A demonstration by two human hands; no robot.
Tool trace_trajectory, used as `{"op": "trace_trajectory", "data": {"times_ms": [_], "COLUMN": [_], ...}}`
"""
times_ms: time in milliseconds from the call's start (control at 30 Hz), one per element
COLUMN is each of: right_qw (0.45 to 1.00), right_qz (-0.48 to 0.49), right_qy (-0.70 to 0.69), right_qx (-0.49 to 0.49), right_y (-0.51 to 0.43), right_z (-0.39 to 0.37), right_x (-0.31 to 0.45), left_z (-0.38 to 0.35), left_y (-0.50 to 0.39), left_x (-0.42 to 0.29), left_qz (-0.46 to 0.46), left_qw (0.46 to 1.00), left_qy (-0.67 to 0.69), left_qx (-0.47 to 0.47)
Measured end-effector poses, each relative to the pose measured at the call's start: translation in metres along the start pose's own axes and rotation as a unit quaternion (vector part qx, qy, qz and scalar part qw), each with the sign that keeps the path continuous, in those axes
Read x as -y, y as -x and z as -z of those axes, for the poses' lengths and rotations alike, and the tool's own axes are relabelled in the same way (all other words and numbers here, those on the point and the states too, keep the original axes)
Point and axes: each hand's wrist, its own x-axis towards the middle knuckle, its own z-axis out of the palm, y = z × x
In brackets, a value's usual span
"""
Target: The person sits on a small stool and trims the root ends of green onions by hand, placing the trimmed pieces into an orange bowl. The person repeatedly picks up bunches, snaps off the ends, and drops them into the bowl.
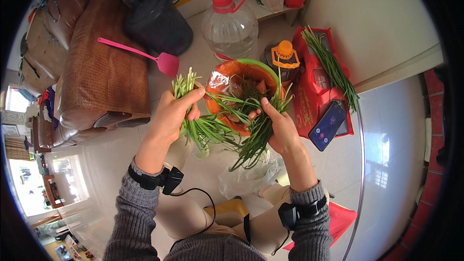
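Note:
My left hand (pixel 175 110) grips a bunch of long green leafy stems, which look like garlic chives (pixel 203 127), their pale ends pointing up. A second bunch (pixel 255 145) is held in my right hand (pixel 281 125), thumb on top, with some stalks sticking up past the fingers. Several stems stretch between the two hands. Just beyond them stands a bin with a green rim (pixel 259 64), lined with an orange plastic bag (pixel 226 68); green scraps and other waste lie inside. Another bunch of chives (pixel 331 65) rests on a red bag (pixel 302 103) to the right.
A phone (pixel 327 126) lies on the red bag. Behind the bin stand a large clear water bottle (pixel 230 29) and an orange-capped jug (pixel 284 58). A pink fly swatter (pixel 168 64), a dark water-cooler bottle (pixel 159 23) and a brown sofa (pixel 105 65) are at left. Clear plastic (pixel 246 175) lies below my hands.

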Motion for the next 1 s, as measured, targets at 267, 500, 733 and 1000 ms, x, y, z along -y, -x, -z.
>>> {"op": "trace_trajectory", "data": {"times_ms": [267,500,733,1000], "right_qw": [0.990,0.990,0.991,0.985], "right_qz": [0.011,-0.082,-0.064,-0.061], "right_qy": [-0.140,-0.117,-0.073,-0.144], "right_qx": [-0.016,0.007,0.090,0.073], "right_y": [-0.014,-0.015,-0.004,-0.023], "right_z": [0.020,0.016,0.011,0.021], "right_x": [-0.008,-0.013,-0.006,0.012], "left_z": [0.004,-0.005,0.000,0.016], "left_y": [0.001,0.002,-0.008,-0.017], "left_x": [-0.004,-0.005,0.002,-0.007], "left_qz": [-0.013,0.003,0.003,-0.016], "left_qw": [0.998,0.995,0.990,0.974], "left_qy": [0.055,0.093,0.126,0.210], "left_qx": [-0.023,-0.027,-0.062,-0.077]}}
